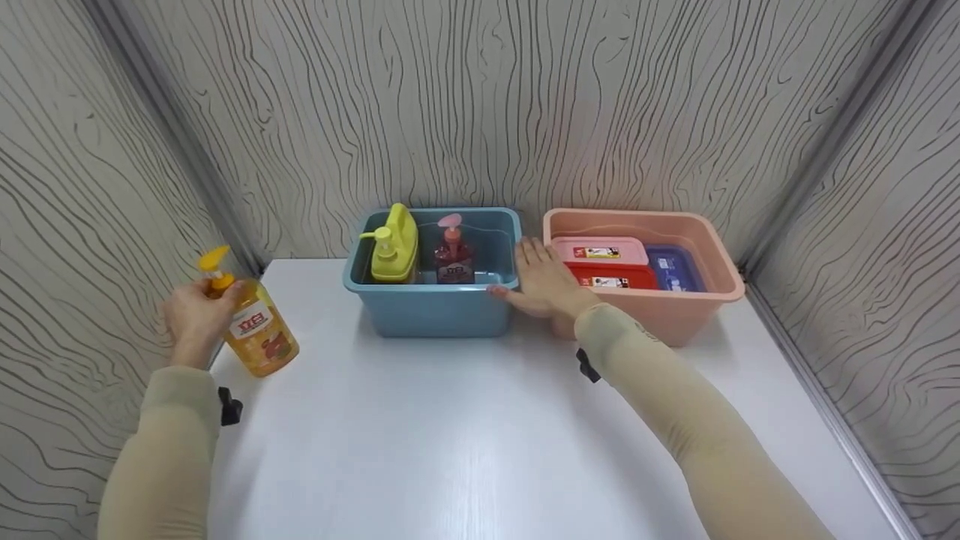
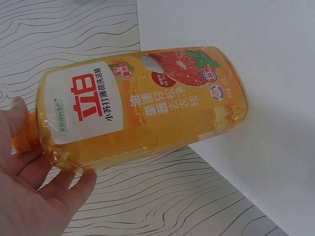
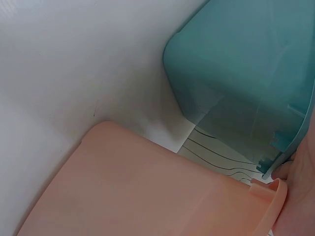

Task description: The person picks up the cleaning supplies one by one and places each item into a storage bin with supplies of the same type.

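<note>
An orange pump bottle of dish soap (image 1: pixel 264 337) tilts at the table's left edge, its label readable in the left wrist view. My left hand (image 1: pixel 196 315) grips it round the neck, just under the yellow pump head. Over at the gap between the two bins, my right hand (image 1: pixel 544 281) lies with straight fingers against the right rim of the blue bin (image 1: pixel 442 311), thumb at its front corner. Inside that bin stand a yellow-green pump bottle (image 1: pixel 395 255) and a dark red pump bottle with a pink head (image 1: pixel 454 259). In the right wrist view only a little of the right hand shows.
Right of the blue bin stands a pink bin (image 1: pixel 660 319). It holds a pink-lidded box (image 1: pixel 630 250), a red-lidded box (image 1: pixel 634 277) and a blue-lidded box (image 1: pixel 679 270). Patterned panels (image 1: pixel 465 97) enclose the white table (image 1: pixel 420 435) at the back and sides.
</note>
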Demonstrator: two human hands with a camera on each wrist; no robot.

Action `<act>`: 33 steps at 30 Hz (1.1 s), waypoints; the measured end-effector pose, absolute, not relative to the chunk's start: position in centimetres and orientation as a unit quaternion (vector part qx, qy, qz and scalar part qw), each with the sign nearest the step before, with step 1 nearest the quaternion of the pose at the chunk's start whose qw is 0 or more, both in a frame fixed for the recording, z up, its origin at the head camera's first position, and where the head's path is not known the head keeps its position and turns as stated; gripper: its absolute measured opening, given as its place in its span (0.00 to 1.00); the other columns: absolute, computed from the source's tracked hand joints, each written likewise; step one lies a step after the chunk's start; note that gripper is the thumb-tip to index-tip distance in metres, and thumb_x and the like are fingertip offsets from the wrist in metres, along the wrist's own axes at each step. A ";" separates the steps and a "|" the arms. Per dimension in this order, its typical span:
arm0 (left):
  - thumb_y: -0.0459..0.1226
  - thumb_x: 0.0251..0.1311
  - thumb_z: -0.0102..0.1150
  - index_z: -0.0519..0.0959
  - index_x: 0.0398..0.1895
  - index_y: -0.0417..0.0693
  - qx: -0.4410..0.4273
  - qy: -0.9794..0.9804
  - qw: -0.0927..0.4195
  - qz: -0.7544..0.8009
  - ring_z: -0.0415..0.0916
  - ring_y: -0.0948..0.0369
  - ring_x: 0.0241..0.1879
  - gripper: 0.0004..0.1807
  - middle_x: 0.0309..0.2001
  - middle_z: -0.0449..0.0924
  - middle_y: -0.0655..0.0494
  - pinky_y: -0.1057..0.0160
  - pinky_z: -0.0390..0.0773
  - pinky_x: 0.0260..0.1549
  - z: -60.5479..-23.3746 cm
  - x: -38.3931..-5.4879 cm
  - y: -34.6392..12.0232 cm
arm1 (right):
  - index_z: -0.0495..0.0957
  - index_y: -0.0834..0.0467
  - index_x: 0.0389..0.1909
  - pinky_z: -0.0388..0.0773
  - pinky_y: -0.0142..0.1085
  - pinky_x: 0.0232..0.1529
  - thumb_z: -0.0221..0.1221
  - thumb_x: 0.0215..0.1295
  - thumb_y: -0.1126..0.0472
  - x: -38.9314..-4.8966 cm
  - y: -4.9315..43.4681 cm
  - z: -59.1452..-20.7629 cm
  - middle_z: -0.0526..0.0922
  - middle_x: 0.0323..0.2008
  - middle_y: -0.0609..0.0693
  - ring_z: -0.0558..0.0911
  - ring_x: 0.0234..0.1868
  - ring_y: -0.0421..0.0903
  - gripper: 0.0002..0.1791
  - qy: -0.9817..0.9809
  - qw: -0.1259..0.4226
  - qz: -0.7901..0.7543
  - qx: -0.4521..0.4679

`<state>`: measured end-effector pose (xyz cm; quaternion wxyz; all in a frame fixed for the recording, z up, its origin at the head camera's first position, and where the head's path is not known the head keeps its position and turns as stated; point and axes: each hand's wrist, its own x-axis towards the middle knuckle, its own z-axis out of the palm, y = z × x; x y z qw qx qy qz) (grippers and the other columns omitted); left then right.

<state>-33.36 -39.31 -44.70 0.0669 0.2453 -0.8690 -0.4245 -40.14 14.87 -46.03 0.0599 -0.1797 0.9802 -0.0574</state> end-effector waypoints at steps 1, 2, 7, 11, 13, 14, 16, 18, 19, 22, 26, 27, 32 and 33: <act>0.54 0.85 0.55 0.71 0.83 0.37 0.248 -0.868 0.066 -0.426 0.76 0.38 0.78 0.37 0.81 0.75 0.36 0.39 0.75 0.81 -44.7 -33.3 -39.2 | 0.37 0.63 0.93 0.36 0.58 0.96 0.38 0.75 0.14 -40.1 14.9 -46.1 0.38 0.94 0.61 0.39 0.96 0.63 0.68 0.980 0.060 -0.060 -0.180; 0.55 0.85 0.55 0.71 0.82 0.37 0.251 -0.867 0.065 -0.426 0.76 0.39 0.77 0.37 0.81 0.75 0.36 0.39 0.76 0.81 -44.7 -33.3 -39.2 | 0.37 0.63 0.93 0.36 0.59 0.95 0.38 0.75 0.14 -40.1 14.9 -46.1 0.38 0.94 0.61 0.39 0.96 0.63 0.68 0.980 0.061 -0.061 -0.180; 0.57 0.85 0.54 0.72 0.82 0.37 0.258 -0.866 0.060 -0.425 0.77 0.39 0.76 0.38 0.80 0.76 0.35 0.40 0.77 0.80 -44.3 -33.2 -39.1 | 0.36 0.63 0.93 0.36 0.59 0.95 0.38 0.74 0.13 -40.1 14.9 -46.2 0.37 0.94 0.62 0.38 0.96 0.63 0.69 0.979 0.063 -0.068 -0.181; 0.58 0.84 0.55 0.73 0.81 0.36 0.248 -0.874 0.076 -0.410 0.80 0.39 0.74 0.39 0.78 0.79 0.35 0.42 0.80 0.77 -43.7 -33.2 -39.0 | 0.37 0.63 0.93 0.35 0.58 0.96 0.39 0.75 0.13 -39.9 14.8 -46.1 0.37 0.94 0.61 0.39 0.96 0.62 0.68 0.980 0.062 -0.068 -0.178; 0.59 0.83 0.55 0.74 0.80 0.36 0.241 -0.878 0.084 -0.405 0.81 0.39 0.73 0.39 0.76 0.80 0.35 0.43 0.82 0.75 -43.4 -33.2 -39.0 | 0.37 0.62 0.93 0.35 0.58 0.96 0.39 0.75 0.14 -39.9 14.8 -46.0 0.38 0.94 0.61 0.39 0.96 0.62 0.68 0.980 0.062 -0.068 -0.176; 0.59 0.83 0.55 0.74 0.81 0.37 0.239 -0.879 0.086 -0.403 0.81 0.40 0.73 0.40 0.76 0.81 0.35 0.43 0.82 0.75 -43.2 -33.2 -39.0 | 0.37 0.62 0.93 0.35 0.58 0.96 0.39 0.75 0.14 -39.9 14.8 -45.9 0.38 0.94 0.61 0.39 0.96 0.62 0.67 0.980 0.062 -0.067 -0.175; 0.59 0.83 0.54 0.73 0.81 0.37 0.235 -0.880 0.089 -0.404 0.82 0.41 0.72 0.40 0.75 0.81 0.36 0.45 0.83 0.73 -42.9 -33.2 -38.9 | 0.37 0.62 0.93 0.35 0.58 0.96 0.39 0.75 0.14 -39.8 14.8 -45.9 0.39 0.94 0.61 0.39 0.96 0.62 0.67 0.980 0.063 -0.067 -0.174; 0.59 0.83 0.54 0.72 0.82 0.38 0.238 -0.874 0.088 -0.414 0.81 0.41 0.73 0.40 0.77 0.80 0.36 0.44 0.83 0.75 -42.6 -33.2 -38.7 | 0.37 0.62 0.93 0.35 0.58 0.96 0.39 0.76 0.15 -39.8 14.8 -45.8 0.38 0.94 0.61 0.39 0.96 0.62 0.67 0.980 0.064 -0.066 -0.174; 0.59 0.83 0.54 0.72 0.82 0.38 0.239 -0.872 0.090 -0.418 0.81 0.41 0.73 0.40 0.77 0.80 0.36 0.44 0.82 0.75 -42.4 -33.2 -38.6 | 0.37 0.62 0.93 0.35 0.58 0.96 0.40 0.76 0.15 -39.8 14.8 -45.8 0.38 0.94 0.61 0.39 0.96 0.62 0.67 0.980 0.064 -0.066 -0.175; 0.59 0.83 0.55 0.73 0.81 0.38 0.235 -0.872 0.095 -0.418 0.81 0.41 0.73 0.40 0.77 0.80 0.36 0.43 0.82 0.76 -41.8 -33.1 -38.2 | 0.38 0.62 0.93 0.36 0.59 0.96 0.40 0.76 0.15 -39.8 14.8 -45.8 0.38 0.94 0.61 0.39 0.96 0.62 0.67 0.980 0.065 -0.066 -0.174; 0.60 0.82 0.55 0.78 0.77 0.36 0.225 -0.881 0.100 -0.405 0.84 0.42 0.67 0.39 0.73 0.84 0.36 0.45 0.85 0.72 -40.9 -32.9 -37.6 | 0.37 0.62 0.93 0.37 0.59 0.96 0.40 0.76 0.15 -39.8 14.8 -45.8 0.37 0.94 0.60 0.39 0.96 0.62 0.67 0.981 0.065 -0.065 -0.172; 0.60 0.82 0.56 0.79 0.76 0.36 0.222 -0.882 0.101 -0.403 0.84 0.42 0.66 0.39 0.72 0.84 0.36 0.46 0.86 0.71 -40.7 -32.9 -37.5 | 0.37 0.62 0.93 0.37 0.59 0.95 0.40 0.75 0.14 -39.8 14.8 -45.9 0.37 0.94 0.61 0.39 0.96 0.62 0.67 0.981 0.065 -0.064 -0.172; 0.61 0.81 0.56 0.80 0.74 0.36 0.202 -0.888 0.107 -0.399 0.85 0.42 0.64 0.39 0.71 0.85 0.35 0.44 0.86 0.71 -39.8 -32.5 -36.9 | 0.38 0.62 0.93 0.38 0.60 0.95 0.40 0.75 0.14 -39.9 14.8 -45.9 0.38 0.94 0.61 0.39 0.96 0.63 0.68 0.981 0.063 -0.064 -0.174; 0.61 0.81 0.57 0.80 0.74 0.36 0.197 -0.889 0.110 -0.399 0.84 0.41 0.64 0.39 0.71 0.85 0.34 0.43 0.85 0.72 -39.6 -32.4 -36.8 | 0.38 0.62 0.93 0.38 0.60 0.95 0.40 0.75 0.14 -39.9 14.8 -45.9 0.38 0.94 0.61 0.40 0.96 0.63 0.68 0.981 0.061 -0.062 -0.174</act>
